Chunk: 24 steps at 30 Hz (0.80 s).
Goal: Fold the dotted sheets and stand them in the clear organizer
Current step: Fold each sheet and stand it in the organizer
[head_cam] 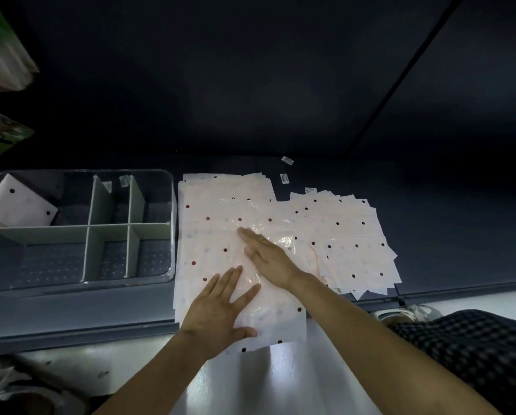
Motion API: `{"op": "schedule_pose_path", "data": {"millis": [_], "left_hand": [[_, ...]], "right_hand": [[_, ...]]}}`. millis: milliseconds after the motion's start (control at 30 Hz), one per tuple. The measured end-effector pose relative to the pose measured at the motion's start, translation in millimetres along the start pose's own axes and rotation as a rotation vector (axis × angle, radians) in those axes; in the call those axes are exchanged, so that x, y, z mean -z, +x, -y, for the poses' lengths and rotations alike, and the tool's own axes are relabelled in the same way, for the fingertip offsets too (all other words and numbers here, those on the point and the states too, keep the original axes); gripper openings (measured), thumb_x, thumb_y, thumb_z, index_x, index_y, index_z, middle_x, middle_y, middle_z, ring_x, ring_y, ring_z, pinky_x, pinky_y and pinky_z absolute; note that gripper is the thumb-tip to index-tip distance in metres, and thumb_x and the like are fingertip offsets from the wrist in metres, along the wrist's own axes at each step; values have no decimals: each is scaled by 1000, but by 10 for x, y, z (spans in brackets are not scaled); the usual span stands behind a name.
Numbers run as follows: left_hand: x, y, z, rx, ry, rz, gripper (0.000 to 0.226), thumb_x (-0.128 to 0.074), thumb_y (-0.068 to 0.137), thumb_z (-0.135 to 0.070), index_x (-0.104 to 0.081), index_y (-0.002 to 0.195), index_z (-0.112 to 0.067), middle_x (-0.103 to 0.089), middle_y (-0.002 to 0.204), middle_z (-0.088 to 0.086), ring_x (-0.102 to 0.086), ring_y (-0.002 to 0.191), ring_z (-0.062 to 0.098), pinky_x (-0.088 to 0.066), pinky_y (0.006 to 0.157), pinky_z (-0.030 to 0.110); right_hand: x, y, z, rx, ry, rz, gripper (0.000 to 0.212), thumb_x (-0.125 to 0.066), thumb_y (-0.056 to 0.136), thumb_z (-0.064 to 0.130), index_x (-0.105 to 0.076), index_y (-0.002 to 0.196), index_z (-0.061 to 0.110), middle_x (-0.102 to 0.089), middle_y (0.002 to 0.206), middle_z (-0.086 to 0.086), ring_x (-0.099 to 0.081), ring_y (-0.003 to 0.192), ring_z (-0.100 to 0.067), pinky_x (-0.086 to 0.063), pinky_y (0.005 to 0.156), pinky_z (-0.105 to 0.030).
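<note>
Glossy dotted sheets are pressed flat by the spread left hand and right hand. Left of them, one folded sheet is leaned in the clear organizer.

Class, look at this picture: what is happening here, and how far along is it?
A person presses both hands flat on a stack of dotted sheets on a dark counter: left hand near the front edge, right hand further in. A second pile lies to the right. The clear organizer beside them holds one folded sheet in its far left compartment; the others look empty.
</note>
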<state>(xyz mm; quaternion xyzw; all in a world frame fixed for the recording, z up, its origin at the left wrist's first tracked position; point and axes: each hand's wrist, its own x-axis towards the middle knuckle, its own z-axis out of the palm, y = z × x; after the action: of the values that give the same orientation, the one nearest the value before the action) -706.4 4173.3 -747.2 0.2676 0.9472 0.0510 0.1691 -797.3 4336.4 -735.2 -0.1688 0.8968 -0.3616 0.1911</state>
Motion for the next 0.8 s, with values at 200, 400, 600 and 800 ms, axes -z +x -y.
{"op": "schedule_pose_path", "data": {"millis": [200,400,600,800], "left_hand": [[68,30,89,5,-63,34,79,-33,81,-78,1,146,-49,28,155,6,13,145,20,3,117,36],[227,157,226,-44,-60,108,72,-30,78,-81,-12,143,-54,15,158,6,-3,142,22,-13,115,37],[262,201,191,4,-182,113,64,-32,80,-79,-24,139,-56,8,158,-1,-12,136,20,-16,112,35],[252,170,169,97,-379,31,61,-42,84,-70,-34,138,-44,-7,157,-10,-21,133,16,-20,110,33]], "right_hand": [[175,-238,-64,132,-277,-85,47,-58,92,28,-46,137,16,-41,145,2,-32,135,-11,-21,108,-16],[126,-583,-218,100,-275,-70,34,-61,90,27,-59,122,15,-53,135,6,-46,125,-10,-34,101,-16],[180,-578,-237,333,-572,-37,36,-61,90,17,-59,124,9,-60,129,-10,-58,119,-24,-53,89,-35],[222,-544,-218,347,-593,-104,30,-76,76,23,-72,104,13,-69,115,-2,-66,104,-14,-56,77,-23]]}}
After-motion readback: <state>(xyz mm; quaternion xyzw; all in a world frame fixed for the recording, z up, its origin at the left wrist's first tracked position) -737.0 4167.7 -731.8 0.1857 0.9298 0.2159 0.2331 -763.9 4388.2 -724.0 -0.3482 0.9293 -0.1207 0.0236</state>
